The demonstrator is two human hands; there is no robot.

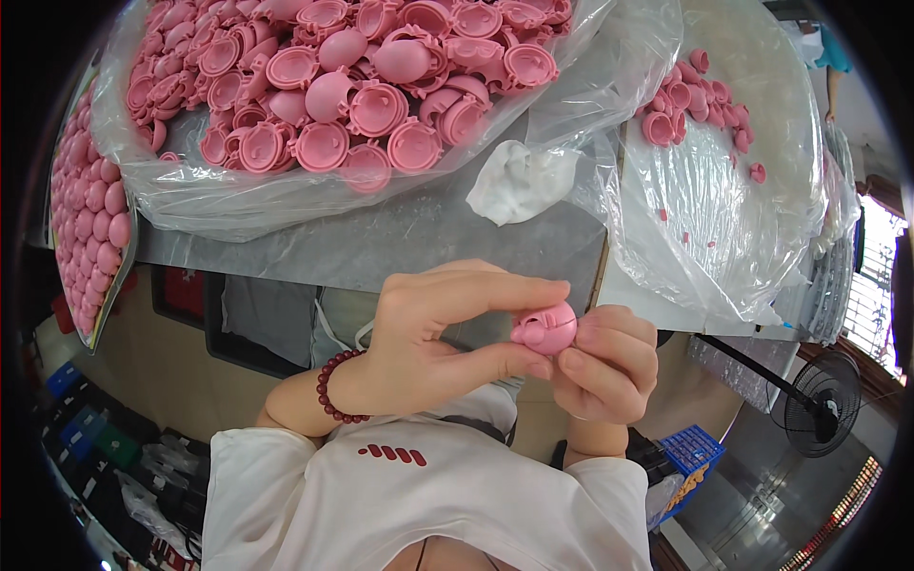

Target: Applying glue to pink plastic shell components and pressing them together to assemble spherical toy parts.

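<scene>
Above my lap, in front of the table's near edge, is a small round pink plastic shell [546,329] with a seam line and raised moulded details. My left hand [433,328], with a dark red bead bracelet at its wrist, pinches the shell between thumb and fingertips. On its other side my right hand [609,366] has its fingers curled, with the fingertips against the shell's right edge. What lies inside the right hand's curled fingers is hidden. On the table beyond, a large heap of pink shell halves [379,108] lies in a clear plastic bag [228,205].
A crumpled white cloth or tissue [522,181] lies on the grey table [409,243]. To the right, more pink pieces [700,100] rest on clear plastic sheeting [705,247]. A tray of round pink pieces [95,228] stands at left. A black fan [821,404] stands at lower right.
</scene>
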